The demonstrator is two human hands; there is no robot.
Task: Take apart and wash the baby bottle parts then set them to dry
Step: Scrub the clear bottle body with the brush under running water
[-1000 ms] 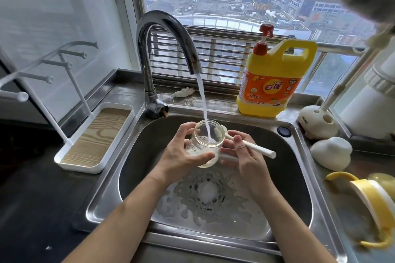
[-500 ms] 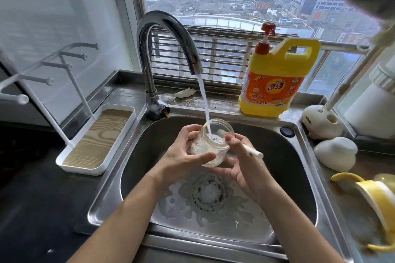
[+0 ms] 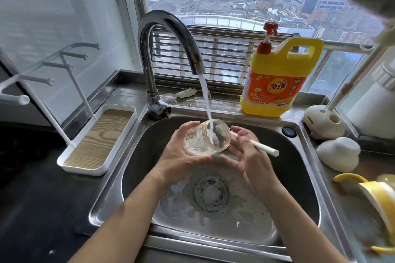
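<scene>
My left hand (image 3: 181,151) grips a clear bottle body (image 3: 208,137) over the steel sink (image 3: 303,168), tipped with its mouth facing up and to the right. Water from the running tap (image 3: 171,34) falls into the mouth. My right hand (image 3: 250,153) sits just right of the bottle, fingers curled around the white handle of a bottle brush (image 3: 266,148); the brush head seems to be inside the bottle. Yellow bottle parts (image 3: 376,200) lie on the counter at the right. A white drying rack (image 3: 94,139) with pegs stands left of the sink.
A yellow detergent jug (image 3: 275,83) stands on the ledge behind the sink. A white brush holder (image 3: 322,121) and a white domed piece (image 3: 339,153) sit at the right. Suds ring the drain (image 3: 210,193). A crumpled white scrap (image 3: 186,93) lies by the tap base.
The bottle has tipped further over so its mouth faces right. The brush has gone deeper, leaving less handle showing. Water keeps running.
</scene>
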